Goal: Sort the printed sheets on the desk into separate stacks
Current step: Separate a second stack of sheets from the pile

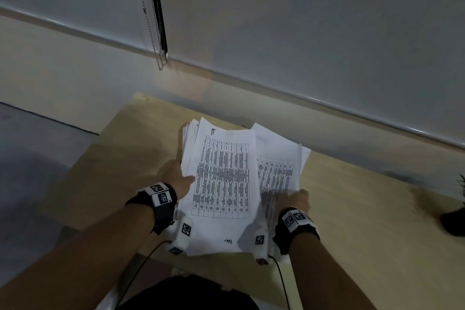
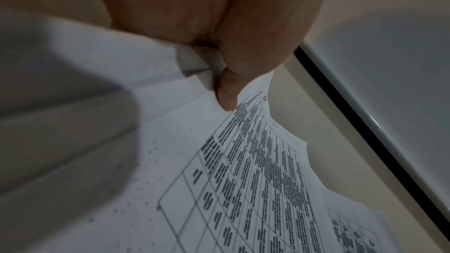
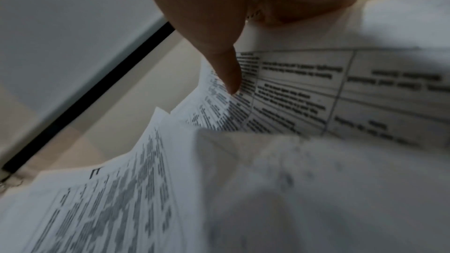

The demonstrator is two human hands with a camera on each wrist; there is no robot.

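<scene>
white printed sheets [image 1: 221,184] – two fanned bundles, two hands: left hand [image 1: 173,178], right hand [image 1: 297,199]

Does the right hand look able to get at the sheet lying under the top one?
Probably yes: the right hand already grips the lower sheet, which juts out from under the top sheet.

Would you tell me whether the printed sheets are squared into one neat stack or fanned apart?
Fanned apart: the printed sheets overlap with offset edges, gripped by left hand and right hand.
</scene>
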